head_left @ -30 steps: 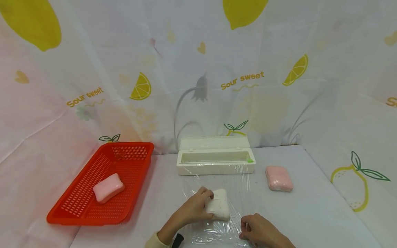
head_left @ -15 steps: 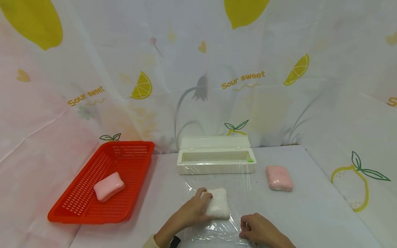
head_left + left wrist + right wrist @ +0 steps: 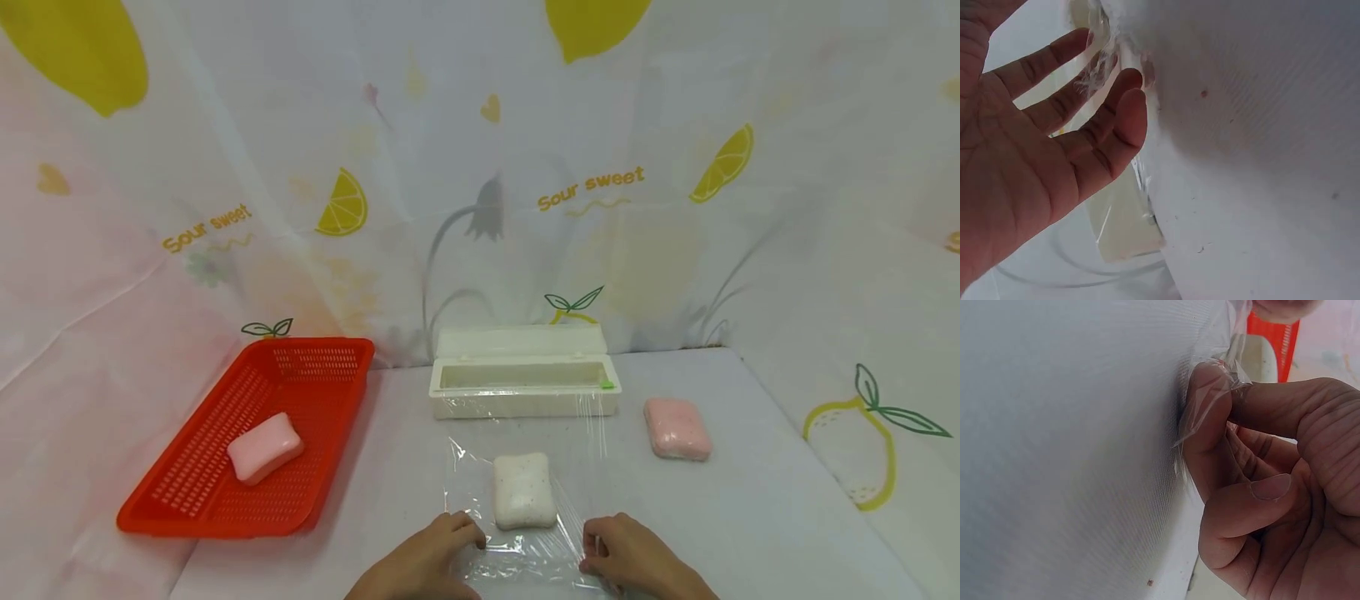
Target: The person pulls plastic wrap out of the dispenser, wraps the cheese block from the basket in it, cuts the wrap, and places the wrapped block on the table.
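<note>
A white soap-like bar [image 3: 524,492] lies on a sheet of clear cling film [image 3: 517,562], drawn forward from a white dispenser box [image 3: 523,407] with its lid up. My right hand [image 3: 636,557] pinches the film's near right edge between thumb and index finger [image 3: 1209,394], the other fingers curled. My left hand [image 3: 431,557] is at the film's near left side, apart from the bar. Its fingers [image 3: 1063,106] are spread and gently bent, with crumpled film at their tips.
A red plastic basket [image 3: 318,492] on the left holds a pink bar [image 3: 266,447]. Another pink bar [image 3: 677,428], shiny as if wrapped, lies to the right of the dispenser box. A lemon-print cloth [image 3: 420,275] hangs behind the white table [image 3: 750,500].
My left hand has let go of the white bar and moved back toward the film's near left edge. The right hand keeps its pinch in place.
</note>
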`<state>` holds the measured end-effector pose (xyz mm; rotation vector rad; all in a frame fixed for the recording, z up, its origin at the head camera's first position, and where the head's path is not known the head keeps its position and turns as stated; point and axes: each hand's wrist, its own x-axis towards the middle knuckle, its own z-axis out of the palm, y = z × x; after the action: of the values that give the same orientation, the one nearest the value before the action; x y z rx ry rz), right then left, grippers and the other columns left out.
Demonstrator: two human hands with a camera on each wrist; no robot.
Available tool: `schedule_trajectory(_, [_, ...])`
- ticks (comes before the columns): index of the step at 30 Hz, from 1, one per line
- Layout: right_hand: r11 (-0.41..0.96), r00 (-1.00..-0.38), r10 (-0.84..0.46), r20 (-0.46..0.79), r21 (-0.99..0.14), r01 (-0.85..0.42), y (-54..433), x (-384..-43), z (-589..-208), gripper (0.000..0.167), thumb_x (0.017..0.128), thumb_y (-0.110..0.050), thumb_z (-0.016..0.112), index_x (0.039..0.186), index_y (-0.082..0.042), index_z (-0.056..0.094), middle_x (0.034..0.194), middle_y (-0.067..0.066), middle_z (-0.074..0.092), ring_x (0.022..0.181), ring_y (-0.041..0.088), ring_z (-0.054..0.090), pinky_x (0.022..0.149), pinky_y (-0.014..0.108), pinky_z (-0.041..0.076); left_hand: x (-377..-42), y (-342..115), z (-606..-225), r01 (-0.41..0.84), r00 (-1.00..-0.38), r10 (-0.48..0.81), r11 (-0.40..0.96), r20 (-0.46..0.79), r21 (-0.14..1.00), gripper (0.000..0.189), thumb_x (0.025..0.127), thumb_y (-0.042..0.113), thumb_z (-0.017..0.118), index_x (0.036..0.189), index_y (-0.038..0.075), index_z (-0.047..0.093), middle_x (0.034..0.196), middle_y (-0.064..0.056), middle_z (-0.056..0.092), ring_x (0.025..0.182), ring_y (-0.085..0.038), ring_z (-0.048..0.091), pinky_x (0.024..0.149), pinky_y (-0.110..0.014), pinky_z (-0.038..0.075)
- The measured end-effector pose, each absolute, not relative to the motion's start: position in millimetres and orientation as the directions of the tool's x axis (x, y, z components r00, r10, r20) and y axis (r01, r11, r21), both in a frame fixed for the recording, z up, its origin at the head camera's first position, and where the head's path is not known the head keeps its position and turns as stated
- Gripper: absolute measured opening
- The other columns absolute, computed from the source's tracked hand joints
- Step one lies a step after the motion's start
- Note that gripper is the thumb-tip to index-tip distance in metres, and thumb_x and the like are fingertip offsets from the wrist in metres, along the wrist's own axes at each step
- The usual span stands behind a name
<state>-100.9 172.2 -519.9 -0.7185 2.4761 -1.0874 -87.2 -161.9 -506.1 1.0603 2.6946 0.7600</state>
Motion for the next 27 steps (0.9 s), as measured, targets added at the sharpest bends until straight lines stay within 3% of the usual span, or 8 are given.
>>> schedule_trajectory(4, [0.604,-0.823,-0.553,-0.128,-0.742,-0.291,172,-102,-519,0.024,0.081,-0.020,0.080,0.074,-0.020,0.057,0.054,-0.014,0.050,0.041,-0.001,0.044,0.042,0.020,0.032,-83,-162,-512,0.672,-0.700,0.708,0.608,0.092,0.423,0.044,0.070,0.035,0.088,0.106,0.022,0.064,0.108,0.011,0.055,0.095,-0.008,0.048,0.077,-0.017,0.047])
schedule_trajectory(9, [0.608,-0.822,-0.551,-0.145,-0.744,-0.276,172,-101,-518,0.023,0.081,-0.020,0.079,0.073,-0.020,0.057,0.054,-0.014,0.050,0.042,0.000,0.044,0.042,0.019,0.031,-81,-158,-519,0.764,-0.644,0.735,0.602,0.212,0.233,0.029,0.071,0.030,0.085,0.086,0.020,0.062,0.100,0.007,0.056,0.086,-0.009,0.046,0.070,-0.015,0.041])
schedule_trajectory(14, [0.605,-0.811,-0.573,-0.118,-0.728,-0.322,172,-99,-517,0.023,0.084,-0.021,0.077,0.075,-0.021,0.056,0.054,-0.015,0.048,0.043,-0.002,0.042,0.043,0.020,0.032,-80,-158,-525,0.795,-0.607,0.724,0.566,0.329,0.220,0.033,0.070,0.012,0.085,0.079,0.019,0.054,0.088,0.010,0.053,0.081,-0.005,0.045,0.069,-0.013,0.038])
schedule_trajectory(18, [0.616,-0.797,-0.604,0.015,-0.625,-0.479,172,-96,-518,0.023,0.086,-0.025,0.075,0.077,-0.023,0.054,0.059,-0.021,0.043,0.050,-0.005,0.036,0.047,0.019,0.033,-78,-160,-528,0.783,-0.623,0.688,0.542,0.374,0.306,0.033,0.071,0.008,0.084,0.082,0.018,0.054,0.083,0.012,0.051,0.079,-0.003,0.045,0.071,-0.009,0.036])
schedule_trajectory(23, [0.569,-0.718,-0.608,0.338,-0.446,-0.691,171,-92,-519,0.027,0.082,-0.023,0.078,0.079,-0.026,0.051,0.066,-0.025,0.041,0.058,-0.008,0.035,0.052,0.011,0.032,-76,-165,-521,0.644,-0.752,0.577,0.542,0.317,0.540,0.026,0.082,0.006,0.077,0.087,0.019,0.056,0.084,0.015,0.053,0.077,0.000,0.049,0.068,-0.015,0.044])
schedule_trajectory(27, [0.566,-0.660,-0.544,0.518,-0.353,-0.745,171,-94,-515,0.030,0.077,-0.017,0.082,0.084,-0.026,0.054,0.071,-0.024,0.048,0.061,-0.012,0.039,0.057,0.006,0.034,-80,-167,-517,0.522,-0.828,0.491,0.499,0.270,0.692,0.020,0.088,0.006,0.073,0.089,0.019,0.057,0.085,0.015,0.058,0.076,0.000,0.054,0.064,-0.021,0.049])
